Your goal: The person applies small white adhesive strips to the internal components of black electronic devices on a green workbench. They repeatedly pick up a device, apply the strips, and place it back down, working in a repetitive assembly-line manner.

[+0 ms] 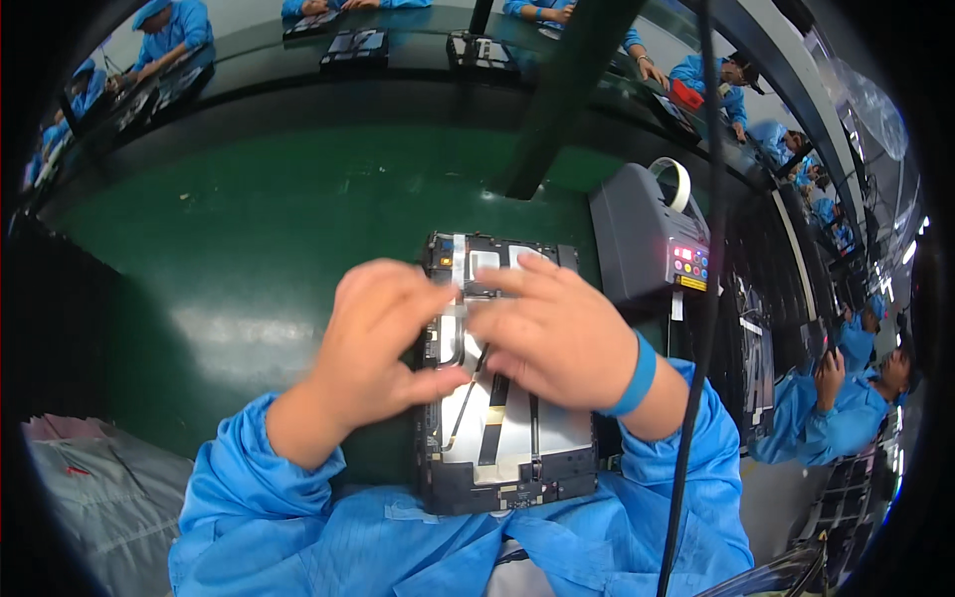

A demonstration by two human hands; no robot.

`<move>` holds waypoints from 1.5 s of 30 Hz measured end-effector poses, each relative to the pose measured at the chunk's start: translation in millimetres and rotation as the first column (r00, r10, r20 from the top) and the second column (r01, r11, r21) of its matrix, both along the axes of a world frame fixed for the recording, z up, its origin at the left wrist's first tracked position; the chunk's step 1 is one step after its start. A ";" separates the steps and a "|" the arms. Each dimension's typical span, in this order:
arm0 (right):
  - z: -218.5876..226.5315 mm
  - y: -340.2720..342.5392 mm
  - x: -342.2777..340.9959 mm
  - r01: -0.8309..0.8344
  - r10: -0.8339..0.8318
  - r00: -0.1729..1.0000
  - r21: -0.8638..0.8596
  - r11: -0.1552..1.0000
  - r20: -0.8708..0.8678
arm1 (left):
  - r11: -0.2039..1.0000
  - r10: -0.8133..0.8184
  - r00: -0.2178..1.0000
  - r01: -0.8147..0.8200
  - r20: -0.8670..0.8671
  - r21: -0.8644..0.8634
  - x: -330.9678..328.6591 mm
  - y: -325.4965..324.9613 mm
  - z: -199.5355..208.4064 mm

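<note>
An opened flat electronic device (517, 428), perhaps a tablet, with a black frame, silvery inner plates and dark ribbon cables, lies before me on the green bench. My left hand (383, 343) reaches over its left edge, thumb apart from the forefinger, whose tip touches the upper left part. My right hand (557, 333), with a blue band at the wrist, is over the middle, its fingers curled down and slightly blurred. Between the fingertips shows a small pale translucent piece (459, 310), perhaps tape. What lies under the right fingers is hidden.
A grey tape dispenser (637, 234) with lit buttons and a white roll stands right of the device. A black cable (696, 298) hangs on the right. A dark post (567, 109) rises beyond. Other people in blue work at far benches and on the right.
</note>
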State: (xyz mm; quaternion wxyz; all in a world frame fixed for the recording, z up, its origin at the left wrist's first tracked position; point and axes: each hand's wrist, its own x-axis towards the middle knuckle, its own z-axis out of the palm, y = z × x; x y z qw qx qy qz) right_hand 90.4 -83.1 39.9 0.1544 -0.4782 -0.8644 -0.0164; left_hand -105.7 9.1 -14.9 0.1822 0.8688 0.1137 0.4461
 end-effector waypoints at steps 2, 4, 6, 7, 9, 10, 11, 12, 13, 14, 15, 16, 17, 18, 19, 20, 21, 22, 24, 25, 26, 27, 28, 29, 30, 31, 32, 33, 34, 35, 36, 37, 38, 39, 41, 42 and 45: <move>-0.9 -19.7 -3.0 -0.003 0.008 0.996 0.057 0.998 -0.088 | 0.986 -0.111 0.994 0.111 -0.007 0.121 2.1 -15.1 12.3; 1.2 -38.4 -4.8 0.073 -0.061 0.979 0.054 0.996 -0.193 | 0.969 -0.155 0.988 0.155 -0.015 0.191 5.9 -25.3 25.8; -2.1 -57.4 -5.8 0.220 -0.179 0.912 0.071 0.973 -0.368 | 0.965 -0.158 0.987 0.156 -0.009 0.213 14.2 -33.4 36.1; -1.2 -64.6 -4.2 0.266 -0.223 0.863 0.032 0.963 -0.454 | 0.960 -0.180 0.983 0.181 -0.023 0.215 20.2 -35.3 39.3; -5.0 -72.0 2.1 0.326 -0.244 0.807 0.062 0.943 -0.538 | 0.949 -0.219 0.974 0.226 -0.052 0.220 34.8 -34.1 46.9; -9.0 -75.0 5.8 0.357 -0.250 0.774 0.074 0.931 -0.582 | 0.941 -0.251 0.966 0.259 -0.067 0.215 42.4 -34.0 50.2; -14.0 -73.8 16.1 0.292 -0.155 0.805 0.155 0.944 -0.572 | 0.940 -0.261 0.956 0.283 -0.131 0.190 50.1 -33.1 53.3; -17.6 -75.6 23.1 0.335 -0.192 0.809 0.167 0.927 -0.556 | 0.939 -0.270 0.943 0.303 -0.195 0.164 58.1 -31.4 56.0; -21.0 -78.5 29.0 0.382 -0.232 0.806 0.178 0.907 -0.544 | 0.936 -0.282 0.923 0.324 -0.263 0.136 68.2 -29.1 58.2; -20.7 -80.0 30.0 0.484 -0.312 0.744 0.154 0.861 -0.591 | 0.944 -0.283 0.907 0.320 -0.311 0.074 77.3 -24.2 57.8; -26.2 -77.0 36.5 0.551 -0.351 0.700 0.157 0.820 -0.623 | 0.955 -0.277 0.911 0.297 -0.306 0.019 88.2 -20.5 53.1; -31.1 -73.1 40.4 0.591 -0.411 0.492 -0.053 0.805 -0.767 | 0.962 -0.267 0.915 0.269 -0.303 -0.034 99.3 -17.9 47.1; -35.1 -70.2 45.3 0.578 -0.475 0.253 -0.262 0.773 -0.843 | 0.965 -0.264 0.918 0.249 -0.295 -0.086 110.3 -16.4 44.7; -42.0 -65.5 54.0 0.525 -0.446 0.135 -0.318 0.789 -0.885 | 0.976 -0.216 0.885 0.203 -0.412 -0.077 117.8 -15.6 46.1; -49.6 -59.7 61.4 0.456 -0.418 0.015 -0.366 0.811 -0.908 | 0.974 -0.214 0.870 0.226 -0.444 -0.026 122.3 -13.9 44.1; -54.8 -54.7 63.7 0.382 -0.351 -0.041 -0.339 0.860 -0.936 | 0.968 -0.208 0.855 0.249 -0.475 0.024 126.5 -11.3 39.6; -59.2 -50.4 63.8 0.328 -0.344 -0.090 -0.354 0.876 -0.935 | 0.959 -0.199 0.839 0.272 -0.506 0.074 129.4 -8.3 34.3; -63.9 -47.9 65.2 0.285 -0.340 -0.144 -0.367 0.885 -0.930 | 0.954 -0.223 0.817 0.295 -0.532 0.053 133.1 -4.2 29.5; -70.9 -47.0 70.9 0.208 -0.390 -0.175 -0.421 0.883 -0.904 | 0.944 -0.200 0.809 0.309 -0.552 0.111 125.5 2.3 32.8; -75.5 -45.9 74.6 0.231 -0.381 -0.130 -0.402 0.886 -0.915 | 0.939 -0.184 0.804 0.314 -0.565 0.141 119.9 4.9 36.7; -79.8 -43.9 78.4 0.253 -0.373 -0.084 -0.382 0.889 -0.924 | 0.950 -0.190 0.803 0.295 -0.565 0.099 114.3 6.3 38.6; -82.2 -41.4 81.4 0.275 -0.364 -0.037 -0.360 0.892 -0.931 | 0.959 -0.189 0.800 0.274 -0.569 0.066 111.0 8.6 37.4; -80.3 -35.6 81.5 0.310 -0.409 -0.013 -0.392 0.866 -0.913 | 0.968 -0.185 0.799 0.248 -0.573 0.034 107.0 10.7 37.6; -76.9 -27.2 79.7 0.346 -0.452 0.009 -0.421 0.838 -0.892 | 0.975 -0.181 0.797 0.222 -0.576 0.001 103.9 12.0 37.9; -74.4 -19.0 78.0 0.383 -0.495 0.029 -0.448 0.808 -0.868 | 0.977 -0.198 0.784 0.208 -0.589 -0.052 102.2 12.8 36.3; -73.9 -11.0 77.6 0.374 -0.522 0.047 -0.469 0.800 -0.852 | 0.978 -0.197 0.783 0.200 -0.589 -0.061 101.2 13.4 34.9; -75.8 -2.6 77.6 0.365 -0.547 0.065 -0.491 0.791 -0.835 | 0.979 -0.196 0.783 0.192 -0.590 -0.071 100.2 14.0 33.7; -77.6 4.1 77.7 0.356 -0.571 0.083 -0.511 0.782 -0.816 | 0.980 -0.195 0.783 0.184 -0.591 -0.080 99.2 14.6 33.9; -79.7 7.8 77.6 0.325 -0.590 0.085 -0.537 0.778 -0.803 | 0.982 -0.182 0.784 0.175 -0.594 -0.069 98.3 14.7 33.0; -78.3 7.7 77.6 0.273 -0.581 0.067 -0.545 0.793 -0.811 | 0.984 -0.168 0.785 0.166 -0.596 -0.059 97.5 14.7 32.4; -75.3 6.2 77.6 0.219 -0.573 0.049 -0.551 0.805 -0.818 | 0.987 -0.153 0.786 0.155 -0.599 -0.049 96.2 15.0 31.9; -73.2 4.7 77.5 0.167 -0.569 0.033 -0.557 0.814 -0.822 | 0.986 -0.141 0.792 0.168 -0.594 -0.010 95.5 15.6 30.4; -71.8 3.6 74.9 0.165 -0.567 0.013 -0.558 0.813 -0.823 | 0.983 -0.128 0.798 0.180 -0.588 0.030 94.5 16.3 29.5; -71.0 2.3 70.6 0.163 -0.566 -0.006 -0.559 0.813 -0.825 | 0.979 -0.116 0.805 0.191 -0.582 0.069 93.1 16.9 28.8; -74.8 1.9 61.4 0.185 -0.550 -0.021 -0.544 0.818 -0.835 | 0.971 -0.073 0.813 0.189 -0.578 0.144 85.8 16.0 31.7; -78.8 3.6 55.4 0.211 -0.537 -0.014 -0.527 0.823 -0.844 | 0.965 -0.052 0.817 0.188 -0.575 0.180 82.0 16.6 31.9; -84.2 9.1 46.6 0.229 -0.488 0.025 -0.471 0.852 -0.872 | 0.986 -0.066 0.817 0.141 -0.573 0.088 69.1 20.1 26.5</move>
